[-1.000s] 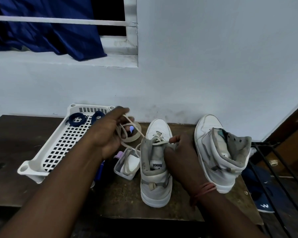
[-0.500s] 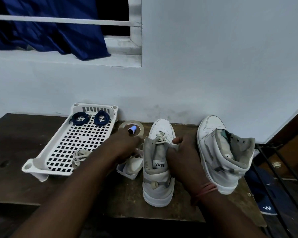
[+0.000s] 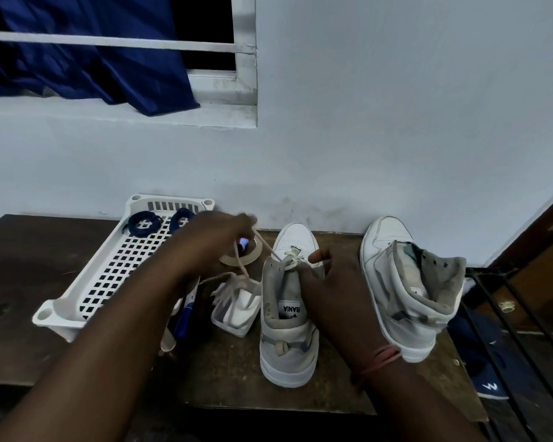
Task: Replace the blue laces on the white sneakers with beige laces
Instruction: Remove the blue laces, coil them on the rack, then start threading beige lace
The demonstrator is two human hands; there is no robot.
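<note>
Dark wooden table [image 3: 29,330] against a pale wall [image 3: 396,122].

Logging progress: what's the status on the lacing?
Left hand pulling beige lace taut. Right hand steadying near sneaker. Other sneaker unlaced. Blue laces in tray.

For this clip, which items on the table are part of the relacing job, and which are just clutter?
Part of the job:
- left sneaker, steadied by the right hand
- beige lace, pulled by the left hand
- right sneaker, unlaced
- coiled blue laces in the white tray

Lying about:
- tape roll
- small clear container
- blue pen
</note>
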